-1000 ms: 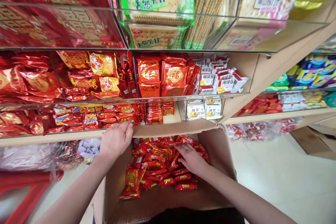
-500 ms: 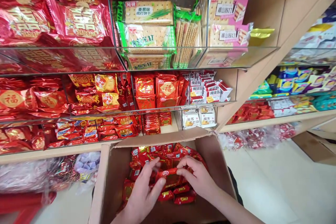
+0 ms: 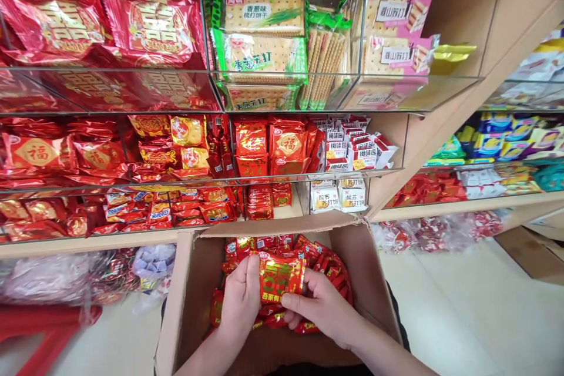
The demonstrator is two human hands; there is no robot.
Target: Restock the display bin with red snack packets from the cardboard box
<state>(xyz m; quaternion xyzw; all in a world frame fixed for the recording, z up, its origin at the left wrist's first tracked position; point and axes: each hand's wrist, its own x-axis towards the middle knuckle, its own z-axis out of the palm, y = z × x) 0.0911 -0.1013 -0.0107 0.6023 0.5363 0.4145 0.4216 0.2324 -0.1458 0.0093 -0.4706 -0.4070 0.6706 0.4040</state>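
Note:
Both hands hold one red packet (image 3: 281,278) with gold lettering, its printed face toward me, above an open cardboard box (image 3: 176,299). My left hand (image 3: 240,294) pinches its left edge, thumb on top. At its right edge, my right hand (image 3: 324,305) has the thumb over the lower corner and the fingers bent behind. Beneath and around the hands, many more red packets (image 3: 332,270) lie loosely in the box; some are hidden by the hands.
Shelves with clear fronts (image 3: 282,179) stand behind the box, filled with red packets, green-edged crackers (image 3: 264,50) and white packets (image 3: 339,197). Plastic bags (image 3: 48,276) lie below at left. Another cardboard box (image 3: 529,252) sits at right on the floor.
One red packet has been raised from the pile and turned face-up toward me. My left hand has closed on its left edge. The view has shifted slightly.

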